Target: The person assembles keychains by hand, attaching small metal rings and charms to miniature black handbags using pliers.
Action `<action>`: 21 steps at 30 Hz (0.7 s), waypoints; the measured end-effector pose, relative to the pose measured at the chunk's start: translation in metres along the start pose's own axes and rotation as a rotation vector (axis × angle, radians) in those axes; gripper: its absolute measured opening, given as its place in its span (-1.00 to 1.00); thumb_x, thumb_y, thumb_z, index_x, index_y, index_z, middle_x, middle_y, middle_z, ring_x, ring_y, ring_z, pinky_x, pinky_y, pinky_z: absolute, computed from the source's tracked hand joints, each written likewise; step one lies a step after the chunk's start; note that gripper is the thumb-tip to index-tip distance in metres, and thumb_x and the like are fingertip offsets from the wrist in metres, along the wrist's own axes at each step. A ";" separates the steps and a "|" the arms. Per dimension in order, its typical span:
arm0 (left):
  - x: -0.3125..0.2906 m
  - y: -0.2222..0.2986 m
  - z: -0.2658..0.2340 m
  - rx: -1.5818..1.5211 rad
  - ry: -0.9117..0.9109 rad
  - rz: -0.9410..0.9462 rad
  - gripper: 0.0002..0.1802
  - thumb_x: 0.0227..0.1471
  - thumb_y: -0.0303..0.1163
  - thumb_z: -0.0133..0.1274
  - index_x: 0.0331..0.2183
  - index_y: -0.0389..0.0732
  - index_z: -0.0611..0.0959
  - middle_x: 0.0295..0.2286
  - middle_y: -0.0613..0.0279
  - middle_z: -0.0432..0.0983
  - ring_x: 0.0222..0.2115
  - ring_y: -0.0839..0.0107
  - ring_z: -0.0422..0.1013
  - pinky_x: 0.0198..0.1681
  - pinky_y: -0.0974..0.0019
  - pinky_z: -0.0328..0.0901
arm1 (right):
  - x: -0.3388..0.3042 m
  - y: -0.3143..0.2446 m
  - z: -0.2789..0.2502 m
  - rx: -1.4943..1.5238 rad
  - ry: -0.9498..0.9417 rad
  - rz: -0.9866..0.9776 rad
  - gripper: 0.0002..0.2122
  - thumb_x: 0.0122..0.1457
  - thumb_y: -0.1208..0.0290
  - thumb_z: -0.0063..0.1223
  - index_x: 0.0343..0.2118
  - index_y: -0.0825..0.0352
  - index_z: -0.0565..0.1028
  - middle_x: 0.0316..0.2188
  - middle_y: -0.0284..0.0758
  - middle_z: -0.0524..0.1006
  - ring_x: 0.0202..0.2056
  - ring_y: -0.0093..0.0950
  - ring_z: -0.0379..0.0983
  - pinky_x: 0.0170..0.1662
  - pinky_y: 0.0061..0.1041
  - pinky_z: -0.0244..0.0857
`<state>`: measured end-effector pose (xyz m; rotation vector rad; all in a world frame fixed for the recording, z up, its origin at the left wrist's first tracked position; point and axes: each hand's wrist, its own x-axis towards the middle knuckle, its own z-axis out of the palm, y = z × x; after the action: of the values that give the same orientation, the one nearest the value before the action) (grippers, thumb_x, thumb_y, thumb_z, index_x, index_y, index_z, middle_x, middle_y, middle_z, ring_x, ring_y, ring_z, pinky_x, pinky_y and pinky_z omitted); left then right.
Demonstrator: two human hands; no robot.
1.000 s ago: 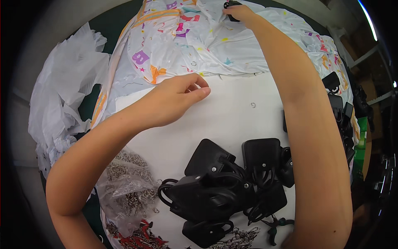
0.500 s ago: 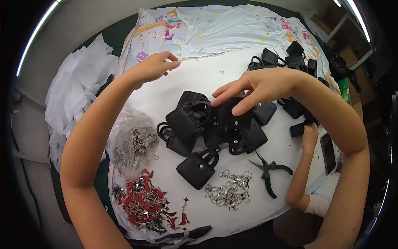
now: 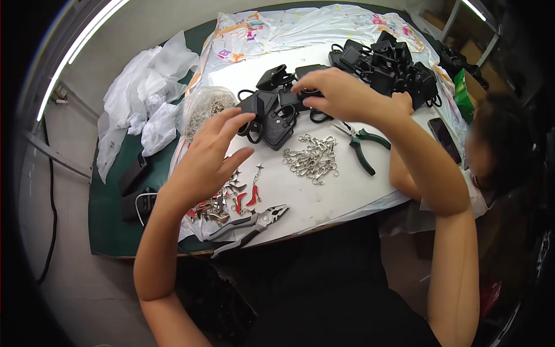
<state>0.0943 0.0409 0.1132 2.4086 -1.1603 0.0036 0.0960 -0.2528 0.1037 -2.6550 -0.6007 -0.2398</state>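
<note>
Green table [image 3: 107, 234] carries a white board [image 3: 352, 194], with a printed plastic sheet [image 3: 312, 26] along the far edge and crumpled white plastic [image 3: 144, 87] at the left. One tube light [image 3: 81, 49] runs along the upper left.

Small black bags [image 3: 279, 128] lie in a cluster beyond the middle of the board, some upright, some tilted; a larger heap of black bags [image 3: 384, 61] is at the far right.

Left hand [image 3: 211, 150]: fingers extended, thumb spread wide from them, palm side toward the cluster. The fingertips overlap the edge of the nearest bag in view; contact cannot be determined.

Right hand [image 3: 341, 95]: positioned over the right side of the cluster, fingers bent, thumb and forefinger separated by a gap. No object shows between them; contact with the bags below cannot be determined.

Nearer the front edge: a pile of silver clasps [image 3: 312, 159], green-handled pliers [image 3: 361, 150] with jaws apart, red shoe charms [image 3: 253, 195] and grey-handled pliers [image 3: 248, 225]. Beyond the left hand sits a clear pouch of metal rings [image 3: 205, 110]. At the right, another person's hand [image 3: 403, 102] is beside the heap, near a phone [image 3: 444, 139].
</note>
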 end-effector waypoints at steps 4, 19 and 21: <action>-0.069 0.000 0.029 -0.113 0.093 -0.111 -0.56 0.07 -0.38 0.15 0.01 -0.23 0.54 0.12 -0.02 0.32 0.15 0.03 0.26 0.21 0.13 0.13 | -0.069 -0.010 0.026 0.234 0.067 0.098 -0.73 0.10 0.41 0.17 -0.14 0.40 0.58 -0.23 -0.16 0.62 -0.18 -0.25 0.56 -0.09 -0.35 0.41; 0.031 -0.120 0.034 -0.161 0.214 -0.322 -0.77 -0.02 -0.50 0.16 -0.24 -0.30 0.66 -0.17 0.02 0.57 -0.15 0.01 0.48 -0.06 0.13 0.34 | 0.003 -0.021 0.092 0.678 0.131 0.253 -0.83 0.10 0.45 0.23 -0.28 0.42 0.63 -0.42 -0.34 0.64 -0.40 -0.64 0.50 -0.31 -0.62 0.37; 0.046 -0.150 0.048 0.177 0.164 -0.217 -0.73 -0.11 -0.47 0.24 -0.27 -0.27 0.65 -0.18 0.06 0.55 -0.11 0.04 0.43 -0.05 0.13 0.34 | 0.015 -0.015 0.095 0.765 0.249 0.225 -0.87 0.11 0.47 0.22 -0.34 0.43 0.63 -0.46 -0.37 0.63 -0.44 -0.67 0.46 -0.34 -0.64 0.33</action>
<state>0.2250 0.0678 0.0188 2.6214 -0.8536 0.2399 0.1103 -0.1948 0.0273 -1.8915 -0.2350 -0.2144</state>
